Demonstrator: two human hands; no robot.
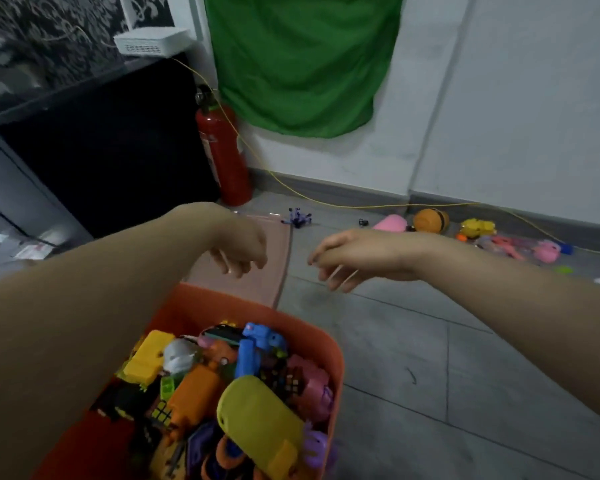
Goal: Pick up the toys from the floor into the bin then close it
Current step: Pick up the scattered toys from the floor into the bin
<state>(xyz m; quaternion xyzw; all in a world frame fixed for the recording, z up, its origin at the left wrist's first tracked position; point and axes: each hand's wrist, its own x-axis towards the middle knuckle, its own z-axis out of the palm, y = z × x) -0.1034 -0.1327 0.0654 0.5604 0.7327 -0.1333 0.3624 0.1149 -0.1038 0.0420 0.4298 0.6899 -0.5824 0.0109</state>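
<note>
Head camera view, looking down at a grey tiled floor (413,341). Near and left of centre sits an orange bin (333,362), open on top and heaped with toys: a long yellow toy (257,414), a blue figure (257,344), a yellow block (146,358) and a pink piece (312,386) among them. Both bare arms reach out above the bin's far edge. The left hand (239,247) hangs with loosely curled fingers (236,270), holding nothing. The right hand (354,258) also droops, fingers relaxed and slightly spread, empty. The hands are apart.

More toys lie on the far floor by the wall: a purple spider-like toy (297,218), a pink toy (392,223), an orange striped ball (430,220), a yellow toy (477,227) and a pink cluster (527,249) far right. A red fire extinguisher (222,150) stands at the far left beneath a green cloth (302,64).
</note>
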